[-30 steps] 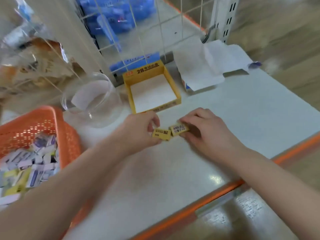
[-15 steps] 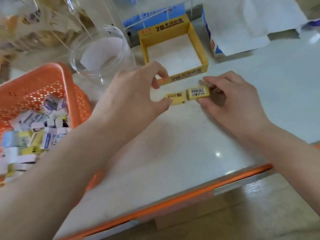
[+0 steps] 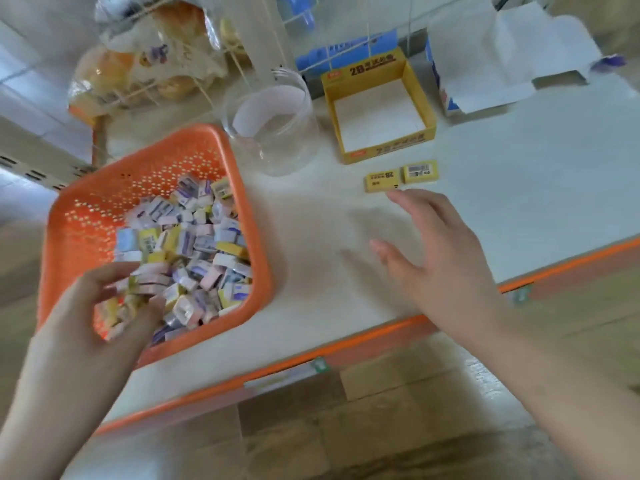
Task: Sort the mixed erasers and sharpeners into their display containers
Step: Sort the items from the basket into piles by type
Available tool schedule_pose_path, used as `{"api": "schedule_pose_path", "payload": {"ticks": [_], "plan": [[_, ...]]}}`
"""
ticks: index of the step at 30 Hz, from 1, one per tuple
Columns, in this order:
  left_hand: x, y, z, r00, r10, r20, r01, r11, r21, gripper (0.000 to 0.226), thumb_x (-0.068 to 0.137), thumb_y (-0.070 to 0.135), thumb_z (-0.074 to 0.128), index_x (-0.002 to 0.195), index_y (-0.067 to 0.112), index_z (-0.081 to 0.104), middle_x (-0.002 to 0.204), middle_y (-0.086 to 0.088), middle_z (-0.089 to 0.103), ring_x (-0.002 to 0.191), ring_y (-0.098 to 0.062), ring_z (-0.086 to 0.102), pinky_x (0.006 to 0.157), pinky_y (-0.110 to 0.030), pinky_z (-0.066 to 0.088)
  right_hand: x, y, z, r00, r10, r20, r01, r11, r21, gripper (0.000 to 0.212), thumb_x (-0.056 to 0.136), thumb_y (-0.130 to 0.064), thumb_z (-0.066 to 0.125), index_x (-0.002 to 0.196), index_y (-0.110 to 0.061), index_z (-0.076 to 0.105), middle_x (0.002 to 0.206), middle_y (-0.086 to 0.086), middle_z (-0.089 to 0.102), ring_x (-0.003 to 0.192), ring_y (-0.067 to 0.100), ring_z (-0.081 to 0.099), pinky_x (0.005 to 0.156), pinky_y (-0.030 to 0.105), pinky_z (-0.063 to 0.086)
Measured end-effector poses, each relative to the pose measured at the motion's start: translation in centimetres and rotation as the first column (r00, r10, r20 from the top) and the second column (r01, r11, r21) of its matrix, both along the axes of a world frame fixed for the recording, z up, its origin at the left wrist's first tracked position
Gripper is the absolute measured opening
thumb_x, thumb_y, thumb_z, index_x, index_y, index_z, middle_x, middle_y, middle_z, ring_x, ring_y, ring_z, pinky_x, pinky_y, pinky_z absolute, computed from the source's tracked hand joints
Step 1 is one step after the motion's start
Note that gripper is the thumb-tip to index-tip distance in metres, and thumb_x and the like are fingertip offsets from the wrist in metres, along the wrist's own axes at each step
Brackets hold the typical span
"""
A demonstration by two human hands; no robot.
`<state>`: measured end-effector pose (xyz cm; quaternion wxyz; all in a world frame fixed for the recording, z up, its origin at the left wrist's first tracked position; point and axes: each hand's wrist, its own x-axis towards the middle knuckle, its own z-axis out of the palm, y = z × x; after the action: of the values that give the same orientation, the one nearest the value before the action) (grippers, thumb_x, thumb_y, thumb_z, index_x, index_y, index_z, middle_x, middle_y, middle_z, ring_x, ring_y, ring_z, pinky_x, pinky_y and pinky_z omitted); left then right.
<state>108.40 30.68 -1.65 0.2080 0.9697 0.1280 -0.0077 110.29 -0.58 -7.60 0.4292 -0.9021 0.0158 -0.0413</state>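
Two yellow erasers [image 3: 401, 176], judged light, stiff and best pinched across their long sides, are laid on the bench [image 3: 519, 188] just near of the yellow box [image 3: 388, 152], the grip of the right hand [image 3: 440, 258] spread and empty beside them, that of the left hand [image 3: 104, 313] seemingly closed, through blur, on mixed pieces [image 3: 201, 244] in the orange basket [image 3: 156, 150].

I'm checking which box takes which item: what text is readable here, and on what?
"2B": back wall of the yellow display box; characters beside it blurred.
"2B": left yellow eraser.
Right yellow eraser: barcode, print too small.
Items in the orange basket: labels too small.
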Motion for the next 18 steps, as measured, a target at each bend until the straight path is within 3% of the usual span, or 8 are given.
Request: {"api": "schedule_pose_path", "payload": {"ticks": [2, 4, 6, 13, 18], "plan": [[-0.9, -1.0, 1.3, 0.999, 0.046, -0.015, -0.046, 0.998, -0.051, 0.045, 0.062, 0.059, 0.064, 0.104, 0.054, 0.051, 0.111, 0.009, 0.054, 0.108, -0.019, 0.052, 0.088, -0.042, 0.042, 0.4, 2.0, 1.0, 0.998, 0.059, 0.027, -0.06, 0.998, 0.015, 0.052, 0.086, -0.025, 0.065, 0.133, -0.016, 0.048, 0.132, 0.0, 0.046, 0.123, 0.014, 0.043, 0.096, 0.007, 0.021], [-1.8, -0.4, 1.3, 0.994, 0.082, -0.078, -0.087, 0.994, -0.063, 0.046, 0.073, 0.038, 0.076, 0.114, 0.038, 0.056, 0.107, 0.005, 0.053, 0.107, -0.023, 0.053, 0.08, -0.036, 0.037, 1.0, 3.9, 1.9, 0.991, 0.118, 0.062, -0.118, 0.993, 0.007, 0.051, 0.086, -0.025, 0.065, 0.133, -0.015, 0.048, 0.132, 0.001, 0.047, 0.122, 0.012, 0.042, 0.096, 0.005, 0.02], [-1.9, 0.3, 1.1, 0.987, 0.131, -0.089, -0.137, 0.989, -0.062, 0.045, 0.08, 0.026, 0.072, 0.121, 0.029, 0.055, 0.11, 0.004, 0.054, 0.101, -0.019, 0.051, 0.078, -0.031, 0.033, 1.7, 5.7, 3.0, 0.981, 0.174, 0.086, -0.174, 0.985, -0.007, 0.051, 0.086, -0.027, 0.065, 0.132, -0.015, 0.048, 0.132, -0.001, 0.047, 0.121, 0.009, 0.041, 0.094, 0.004, 0.019], [-0.5, 1.8, 0.4, 0.994, 0.101, -0.043, -0.102, 0.994, -0.033, 0.056, 0.076, 0.03, 0.074, 0.127, 0.028, 0.051, 0.128, 0.002, 0.054, 0.117, -0.02, 0.049, 0.085, -0.029, 0.038, 4.1, 10.3, 6.3, 0.938, 0.318, 0.138, -0.317, 0.948, -0.025, 0.05, 0.088, -0.031, 0.061, 0.134, -0.019, 0.046, 0.131, -0.006, 0.047, 0.112, 0.001, 0.04, 0.089, 0.006, 0.021], [0.1, 2.4, -1.0, 0.996, 0.051, -0.079, -0.054, 0.998, -0.036, 0.063, 0.077, 0.031, 0.07, 0.134, 0.03, 0.043, 0.134, 0.004, 0.047, 0.118, -0.02, 0.047, 0.085, -0.026, 0.035, 6.0, 12.9, 7.3, 0.903, 0.406, 0.141, -0.385, 0.91, -0.158, 0.049, 0.088, -0.028, 0.061, 0.135, -0.017, 0.048, 0.135, 0.001, 0.05, 0.123, 0.016, 0.044, 0.092, 0.01, 0.02]]}}
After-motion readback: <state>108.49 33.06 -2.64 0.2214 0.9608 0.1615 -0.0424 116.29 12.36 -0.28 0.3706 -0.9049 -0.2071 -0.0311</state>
